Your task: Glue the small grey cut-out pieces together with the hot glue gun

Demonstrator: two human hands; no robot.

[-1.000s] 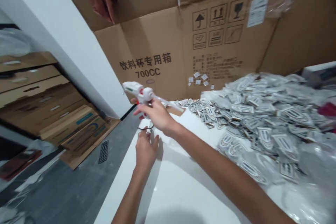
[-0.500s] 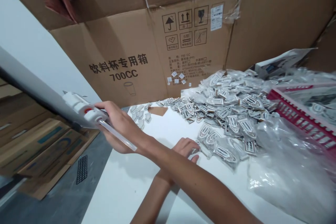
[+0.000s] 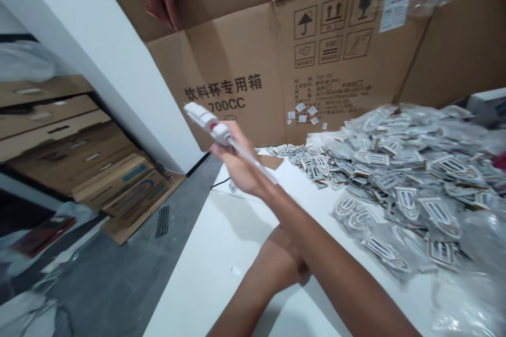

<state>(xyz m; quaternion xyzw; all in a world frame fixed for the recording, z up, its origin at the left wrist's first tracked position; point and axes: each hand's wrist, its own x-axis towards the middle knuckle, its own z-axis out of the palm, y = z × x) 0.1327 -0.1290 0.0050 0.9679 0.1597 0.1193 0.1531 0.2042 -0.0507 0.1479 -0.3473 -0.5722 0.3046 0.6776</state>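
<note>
My right hand (image 3: 242, 166) is closed around a white glue gun (image 3: 203, 116), raised over the far left part of the white table (image 3: 213, 263). A translucent stick (image 3: 256, 162) sticks out from the gun's back along my wrist. My left hand (image 3: 281, 254) is low over the table, crossed beneath my right forearm, which hides its fingers. Right of both arms lies a large heap of small shield-shaped pieces in clear bags (image 3: 379, 158). A small brown cardboard piece (image 3: 272, 161) lies beyond my right wrist.
A large cardboard box (image 3: 253, 47) with small stickers stands behind the table. Flattened cartons (image 3: 114, 174) lean at the left, and a black grid (image 3: 162, 221) lies on the floor. A clear plastic bag (image 3: 462, 300) rests at the lower right.
The view has turned left, showing more floor and cartons. My right hand still grips the glue gun. My left hand's fingers, seen before beside the bagged pieces, are now hidden under the right arm.
</note>
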